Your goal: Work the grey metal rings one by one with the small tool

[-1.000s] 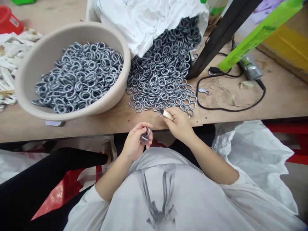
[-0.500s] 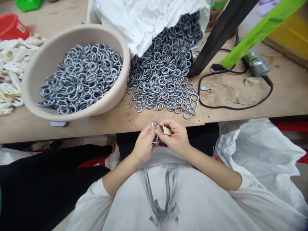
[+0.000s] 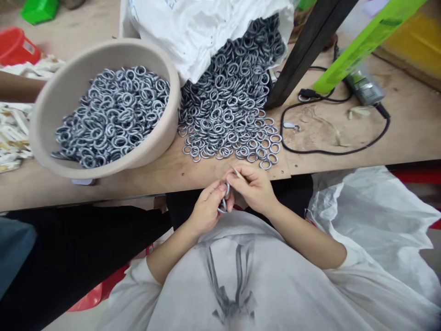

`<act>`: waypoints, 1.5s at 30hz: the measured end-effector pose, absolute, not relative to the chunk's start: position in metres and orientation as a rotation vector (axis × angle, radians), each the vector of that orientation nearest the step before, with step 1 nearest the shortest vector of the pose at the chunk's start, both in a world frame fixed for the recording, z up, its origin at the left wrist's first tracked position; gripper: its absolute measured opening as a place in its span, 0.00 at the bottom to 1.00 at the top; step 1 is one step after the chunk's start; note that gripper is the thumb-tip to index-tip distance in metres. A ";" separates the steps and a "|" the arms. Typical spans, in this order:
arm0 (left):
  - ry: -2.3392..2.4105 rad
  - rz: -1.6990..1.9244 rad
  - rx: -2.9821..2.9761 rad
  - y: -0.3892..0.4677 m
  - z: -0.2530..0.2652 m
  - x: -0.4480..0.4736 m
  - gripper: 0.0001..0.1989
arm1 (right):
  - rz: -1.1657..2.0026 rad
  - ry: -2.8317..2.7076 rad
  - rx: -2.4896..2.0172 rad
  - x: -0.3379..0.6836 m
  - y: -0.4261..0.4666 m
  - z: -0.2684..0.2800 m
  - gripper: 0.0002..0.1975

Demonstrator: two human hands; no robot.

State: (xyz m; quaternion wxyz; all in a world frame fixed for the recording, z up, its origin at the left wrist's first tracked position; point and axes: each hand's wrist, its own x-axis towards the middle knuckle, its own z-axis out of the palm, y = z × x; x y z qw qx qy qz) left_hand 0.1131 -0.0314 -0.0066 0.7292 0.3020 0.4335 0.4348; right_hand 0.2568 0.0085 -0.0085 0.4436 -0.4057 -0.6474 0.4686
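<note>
At the table's front edge, my left hand (image 3: 206,208) is closed on a few grey metal rings (image 3: 227,189), one upright between thumb and fingers and another lower down. My right hand (image 3: 255,191) is beside it, almost touching, closed around a small flat blade-like tool (image 3: 238,174) with a pale handle. Its tip points up and left; fingers hide much of it. Just beyond both hands, a heap of loose metal rings (image 3: 227,117) spreads over the wooden table (image 3: 161,183).
A beige basin (image 3: 174,92) full of rings stands left of the heap. Behind is a white sack (image 3: 179,37) spilling rings. A dark post (image 3: 303,55), a black cable (image 3: 324,151) and a grey device (image 3: 365,87) are right. Another person's forearm (image 3: 20,87) reaches in at left.
The blade-like tool has turned edge-on and moved slightly up, away from the ring. The held ring has tilted and dropped lower. Another person's forearm has entered at left.
</note>
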 end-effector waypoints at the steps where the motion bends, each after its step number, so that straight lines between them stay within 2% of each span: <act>1: 0.948 0.956 0.665 -0.031 -0.006 0.113 0.19 | 1.139 -1.608 -1.030 0.258 0.009 -0.008 0.14; 7: 1.032 0.994 0.486 -0.030 -0.001 0.113 0.15 | 0.952 -2.037 -0.976 0.265 -0.001 -0.005 0.23; 17: 1.023 0.983 0.509 -0.034 -0.002 0.111 0.18 | 0.865 -2.151 -1.031 0.264 -0.001 -0.010 0.25; 20: 0.954 0.942 0.612 -0.038 -0.005 0.108 0.19 | 0.714 -2.078 -1.282 0.265 0.017 -0.016 0.27; 25: 0.914 0.984 0.485 -0.035 -0.006 0.095 0.13 | 0.369 -2.215 -1.588 0.250 0.050 -0.013 0.17; 30: 0.893 1.041 0.324 -0.023 -0.003 0.080 0.06 | 0.282 -2.275 -1.772 0.236 0.063 -0.004 0.13; 32: 0.922 1.041 0.311 -0.020 -0.002 0.078 0.08 | 0.349 -2.179 -1.714 0.239 0.063 -0.003 0.11; 34: 0.942 1.060 0.353 -0.017 -0.003 0.080 0.10 | 0.557 -2.034 -1.572 0.245 0.059 -0.001 0.09; 38: 1.013 1.108 0.567 -0.014 -0.010 0.091 0.19 | 1.411 -1.745 -1.158 0.255 0.043 0.005 0.13; 40: 1.069 1.069 0.686 -0.015 -0.014 0.096 0.21 | 1.671 -1.612 -1.021 0.257 0.036 0.007 0.15; 45: 1.125 0.941 0.788 -0.017 -0.017 0.102 0.21 | 1.690 -1.373 -0.989 0.255 0.029 0.005 0.18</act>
